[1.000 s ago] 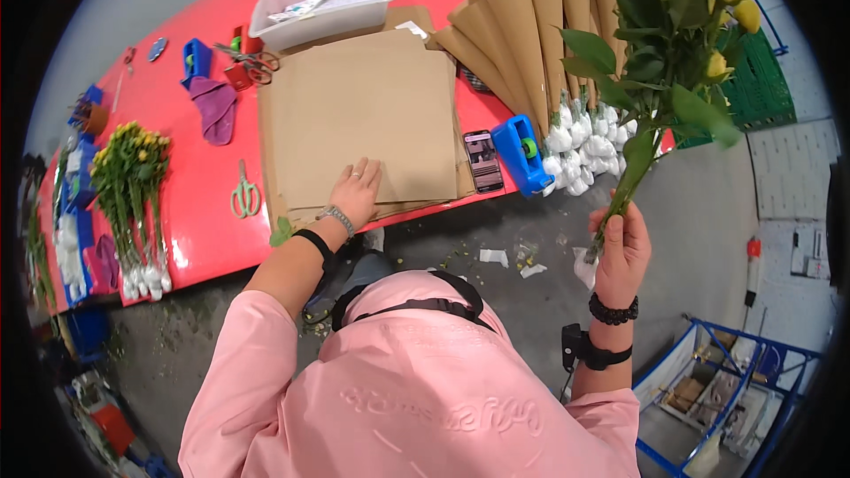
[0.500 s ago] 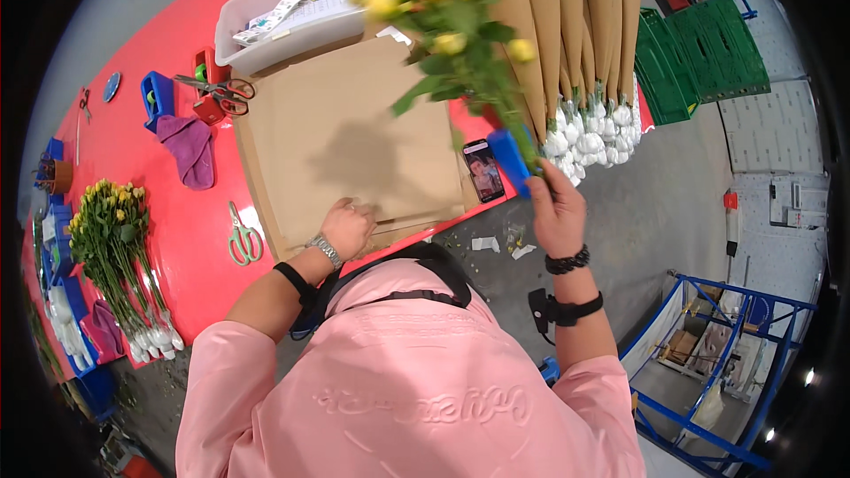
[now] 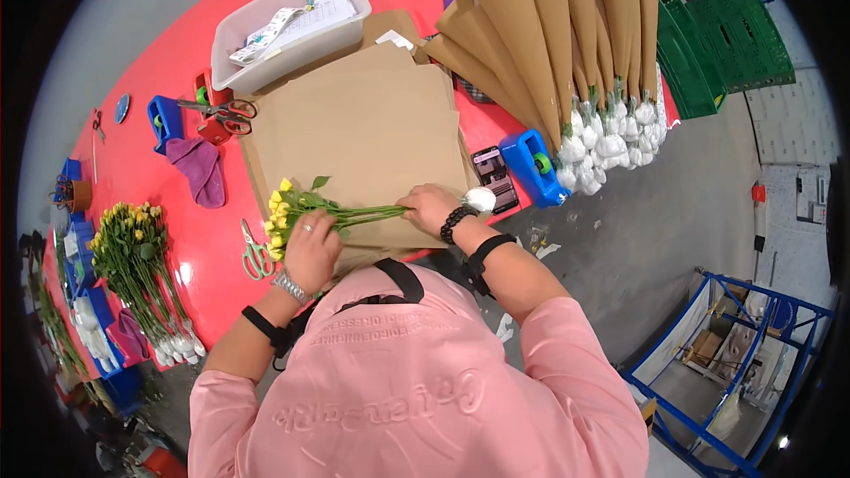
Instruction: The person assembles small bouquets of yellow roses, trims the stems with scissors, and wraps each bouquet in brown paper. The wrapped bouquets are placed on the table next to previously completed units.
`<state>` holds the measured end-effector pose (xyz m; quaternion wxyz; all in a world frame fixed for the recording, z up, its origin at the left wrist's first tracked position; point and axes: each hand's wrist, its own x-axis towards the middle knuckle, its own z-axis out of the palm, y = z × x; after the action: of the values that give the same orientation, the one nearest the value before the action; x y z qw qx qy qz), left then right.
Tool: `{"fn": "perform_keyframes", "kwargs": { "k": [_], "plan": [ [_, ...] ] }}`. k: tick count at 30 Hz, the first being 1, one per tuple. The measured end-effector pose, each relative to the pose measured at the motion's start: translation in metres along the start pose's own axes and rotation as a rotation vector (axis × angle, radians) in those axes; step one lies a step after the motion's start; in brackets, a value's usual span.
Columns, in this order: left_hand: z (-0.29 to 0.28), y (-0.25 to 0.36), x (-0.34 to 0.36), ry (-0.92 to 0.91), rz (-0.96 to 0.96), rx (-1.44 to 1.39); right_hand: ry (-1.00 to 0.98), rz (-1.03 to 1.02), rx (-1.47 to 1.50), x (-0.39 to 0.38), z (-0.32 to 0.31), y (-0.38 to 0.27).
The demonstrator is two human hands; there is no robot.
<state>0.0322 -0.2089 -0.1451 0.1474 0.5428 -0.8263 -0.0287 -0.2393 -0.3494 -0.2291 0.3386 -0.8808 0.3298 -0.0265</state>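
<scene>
A bunch of yellow roses [image 3: 280, 212] lies along the near part of a stack of brown wrapping paper [image 3: 354, 124], blooms to the left. Its stem ends carry a white wrap [image 3: 480, 200] on the right. My right hand [image 3: 431, 209] is closed around the green stems close to that wrap. Beside the blooms and leaves, my left hand [image 3: 314, 250] has its fingers curled; what the fingertips hold, if anything, is hidden. A phone [image 3: 494, 179] and a blue tape dispenser [image 3: 533, 168] are to the right of the paper.
Paper-wrapped bouquets [image 3: 611, 35] with white stem ends line the table's right side. A grey bin [image 3: 350, 31] stands at the back. Scissors [image 3: 232, 115], green-handled scissors [image 3: 256, 257], a purple cloth [image 3: 199, 173] and more yellow roses [image 3: 133, 239] are on the left. Green crates [image 3: 739, 35] stand far right.
My right hand has brought the rose bunch down from the upper right onto the paper. My left hand has shifted slightly left and nearer, next to the blooms.
</scene>
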Motion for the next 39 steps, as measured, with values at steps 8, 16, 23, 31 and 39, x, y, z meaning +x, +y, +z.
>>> {"fn": "perform_keyframes", "kwargs": {
  "k": [8, 16, 23, 31, 39],
  "plan": [
    [0.034, -0.056, 0.05, -0.471, -0.282, -0.083, 0.265, 0.271, 0.388, -0.02, -0.008, 0.048],
    [0.066, -0.122, 0.106, -0.656, -0.49, -0.302, 0.516, 0.153, -0.129, -0.027, -0.01, -0.038],
    [0.071, -0.139, 0.126, -0.737, -0.459, 0.074, 0.486, 0.178, -0.253, 0.008, 0.045, -0.024],
    [0.016, -0.063, 0.164, -1.054, -0.225, 0.041, 0.151, 0.337, -0.212, 0.036, -0.003, -0.027],
    [0.04, -0.054, 0.105, -0.742, -0.073, -0.048, -0.128, 0.335, -0.103, 0.004, -0.013, -0.048]
  ]
}}
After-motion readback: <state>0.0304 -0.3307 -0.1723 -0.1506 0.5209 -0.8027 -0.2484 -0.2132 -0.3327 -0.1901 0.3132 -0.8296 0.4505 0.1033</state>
